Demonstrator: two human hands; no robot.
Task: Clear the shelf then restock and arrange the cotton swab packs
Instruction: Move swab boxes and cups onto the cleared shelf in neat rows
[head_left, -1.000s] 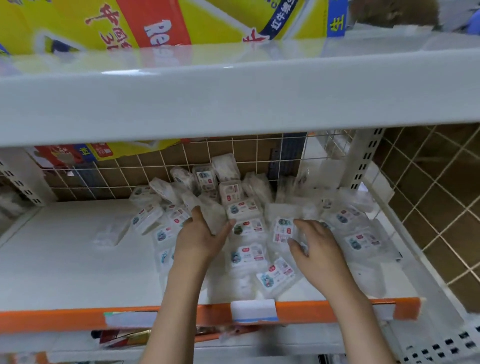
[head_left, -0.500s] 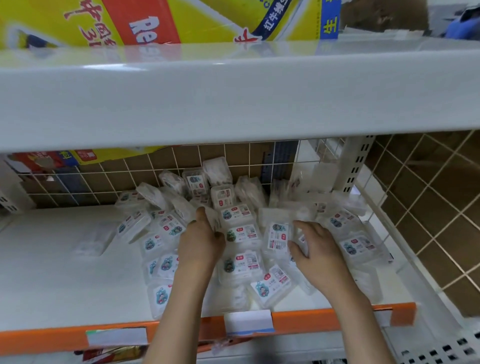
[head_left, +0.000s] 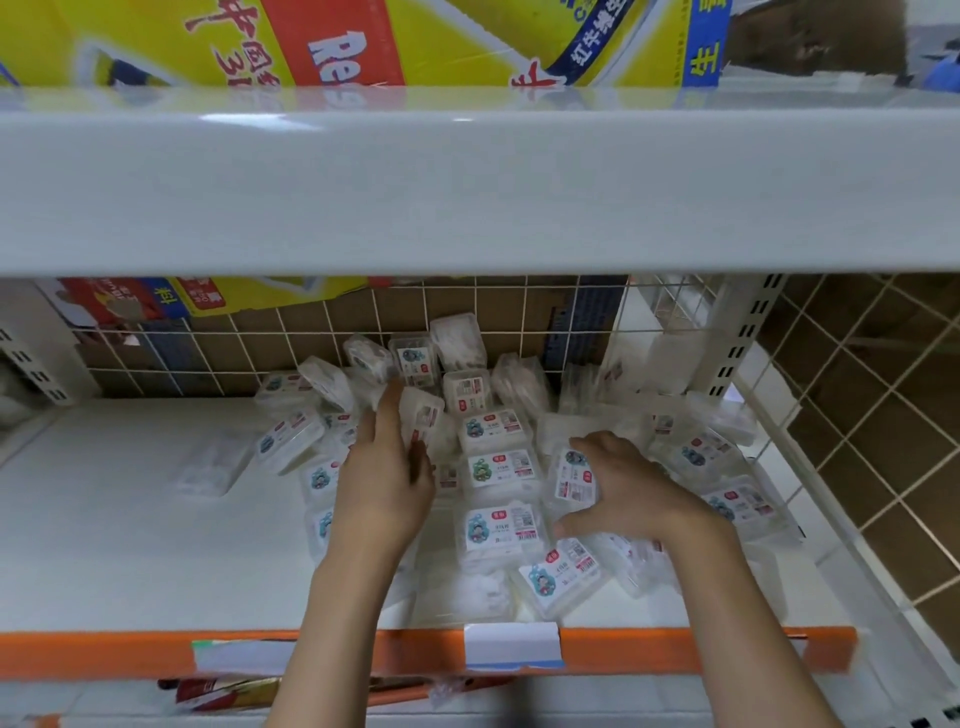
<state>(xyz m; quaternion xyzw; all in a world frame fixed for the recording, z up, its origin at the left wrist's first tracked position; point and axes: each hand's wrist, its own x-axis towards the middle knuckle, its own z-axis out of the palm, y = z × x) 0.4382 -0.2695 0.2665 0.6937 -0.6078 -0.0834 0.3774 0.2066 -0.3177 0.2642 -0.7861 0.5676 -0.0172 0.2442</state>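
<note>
Several clear cotton swab packs (head_left: 498, 470) with colourful labels lie in a loose heap on the right half of the white shelf (head_left: 130, 545). My left hand (head_left: 387, 483) reaches into the heap, its straight fingers lying against a tilted pack (head_left: 423, 415). To the right, my right hand (head_left: 631, 488) curls its fingers over the top of an upright labelled pack (head_left: 574, 475), with the thumb under it. One flat clear pack (head_left: 208, 467) lies apart on the left. Packs under my hands and forearms are hidden.
The upper shelf board (head_left: 467, 197) hangs low over the heap and carries a yellow carton (head_left: 363, 41). A wire grid (head_left: 234, 348) closes the back and a wire panel (head_left: 779, 493) the right side. An orange front rail (head_left: 675, 649) holds a price tag (head_left: 511, 644).
My left hand has stretched farther back into the heap to the tilted pack. My right hand has closed around the upright pack. The camera has dipped closer.
</note>
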